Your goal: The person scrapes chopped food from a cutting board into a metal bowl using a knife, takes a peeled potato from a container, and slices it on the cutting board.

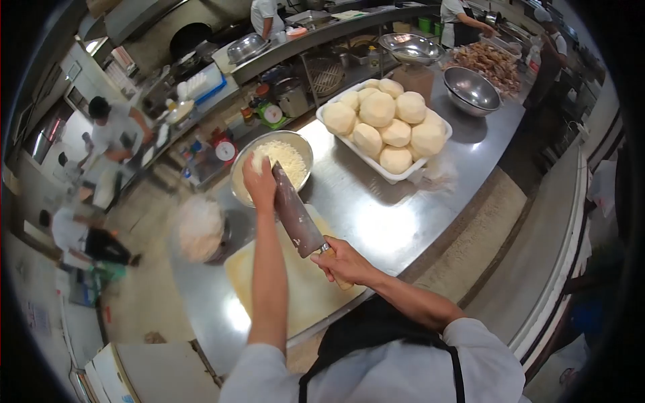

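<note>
My right hand (342, 262) is wrapped round the wooden handle of a cleaver (295, 213), whose broad dark blade points up and left to the rim of a metal bowl. My left hand (261, 176) is over this bowl (306, 149), beside the blade tip, with some pale chopped food at its fingers; how the fingers are bent is hard to see. Pale chopped pieces (285, 160) fill much of the bowl. Below the blade lies a pale cutting board (309, 289), partly under my left forearm.
A white tub (376, 168) heaped with peeled round vegetables (377, 109) stands behind right. Farther back are metal bowls (472, 88) and a pile of brownish food (485, 66). A plastic bag (200, 228) sits at the left table edge. Several people work around the kitchen.
</note>
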Tool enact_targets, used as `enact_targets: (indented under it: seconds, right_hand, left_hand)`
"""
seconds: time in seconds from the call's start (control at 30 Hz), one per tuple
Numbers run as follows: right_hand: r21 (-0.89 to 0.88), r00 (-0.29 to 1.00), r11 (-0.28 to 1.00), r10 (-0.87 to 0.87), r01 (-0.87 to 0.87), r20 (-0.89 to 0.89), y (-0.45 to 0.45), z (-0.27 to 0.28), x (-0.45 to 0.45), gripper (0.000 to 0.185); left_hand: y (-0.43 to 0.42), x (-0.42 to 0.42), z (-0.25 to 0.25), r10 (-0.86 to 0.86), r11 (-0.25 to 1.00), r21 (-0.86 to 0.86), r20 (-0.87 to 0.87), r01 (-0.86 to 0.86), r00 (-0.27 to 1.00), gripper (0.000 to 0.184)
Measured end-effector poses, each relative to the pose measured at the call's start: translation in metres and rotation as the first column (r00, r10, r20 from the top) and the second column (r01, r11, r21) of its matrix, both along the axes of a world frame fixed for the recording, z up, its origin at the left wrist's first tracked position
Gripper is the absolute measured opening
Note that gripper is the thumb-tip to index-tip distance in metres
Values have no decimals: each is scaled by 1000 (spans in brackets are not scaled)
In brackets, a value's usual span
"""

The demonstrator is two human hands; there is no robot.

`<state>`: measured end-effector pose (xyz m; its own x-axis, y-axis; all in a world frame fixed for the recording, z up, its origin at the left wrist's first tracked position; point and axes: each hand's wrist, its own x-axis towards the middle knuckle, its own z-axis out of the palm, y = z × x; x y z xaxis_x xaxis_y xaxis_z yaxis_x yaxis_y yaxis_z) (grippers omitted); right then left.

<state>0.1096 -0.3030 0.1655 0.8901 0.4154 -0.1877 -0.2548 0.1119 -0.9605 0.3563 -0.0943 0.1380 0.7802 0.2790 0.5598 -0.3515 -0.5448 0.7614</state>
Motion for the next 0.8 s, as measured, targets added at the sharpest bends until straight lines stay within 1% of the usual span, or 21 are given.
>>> enact_targets:
  seconds: [0.03,0.13,0.17,0.2,0.23,0.27,0.3,0.33,0.37,0.4,0.43,0.47,0.5,0.53,0.57,0.6,0.63,0.7,0.73,0.77,0.8]
  right_hand:
    - [5,999,1000,-20,20,-31,-5,-9,-2,37]
    - [-180,990,982,40,-64,-133,-47,-43,-34,42]
    - [-221,988,970,66,-97,-141,-63,-57,-48,43]
    - [-255,984,958,90,-127,-155,-79,-68,-60,44]
    - [-296,964,937,114,-185,-241,-93,-58,-66,44]
    - [-334,936,910,131,-244,-327,-107,-48,-73,43]
    - [-451,973,863,182,-228,-145,-124,-61,-71,44]
    - [-548,967,814,251,-192,34,-138,-80,-70,45]
    - [-627,920,768,331,-133,211,-139,-92,-68,47]
    - [-689,924,702,360,-180,125,-135,-69,-51,47]
    - [-764,909,617,404,-188,102,-128,-64,-32,49]
    - [-834,855,542,476,-101,205,-118,-77,-12,48]
    - [-875,781,481,563,-44,271,-101,-81,12,47]
    - [-891,743,454,599,-10,297,-79,-83,34,41]
    - [-900,678,433,645,57,353,-51,-87,53,36]
    - [-924,643,376,691,71,331,-20,-93,70,32]
    - [-891,591,443,694,100,411,11,-94,75,28]
    - [-855,570,516,688,51,449,68,-117,66,28]
    - [-864,525,503,738,-9,424,88,-125,46,30]
    - [-872,485,486,776,-52,403,101,-132,21,31]
    - [-906,439,416,831,-84,341,107,-137,-5,35]
  left_hand:
    - [12,34,-32,-46,998,45,-25,47,999,50]
    - [31,28,-65,61,926,373,-10,-53,998,46]
    - [37,5,-65,90,939,325,95,-116,991,44]
    - [55,-21,-76,150,926,346,37,-153,988,45]
    - [77,-51,-88,204,911,369,-19,-183,979,47]
    - [112,-84,-114,288,868,429,-26,-250,957,48]
    - [146,-118,-144,373,816,486,-28,-313,928,49]
    - [165,-155,-161,529,753,543,-163,-372,833,55]
    - [166,-192,-169,674,693,645,-422,-322,606,61]
    - [163,-218,-176,596,718,656,-403,-235,695,64]
    - [159,-244,-183,507,730,668,-386,-145,771,67]
    - [151,-265,-188,404,731,680,-373,-50,836,70]
    - [133,-279,-183,305,773,634,-407,26,861,73]
    - [113,-292,-168,203,812,576,-438,100,876,77]
    - [99,-308,-152,145,876,469,-478,112,866,80]
    - [88,-323,-133,85,927,356,-504,117,859,83]
    - [86,-342,-118,23,963,242,-522,122,853,86]
    - [92,-393,-104,223,922,387,-547,8,807,97]
    - [95,-417,-102,310,886,463,-545,-29,779,103]
    - [100,-434,-107,355,869,494,-577,-32,736,107]
    - [103,-452,-115,391,854,519,-607,-27,692,110]
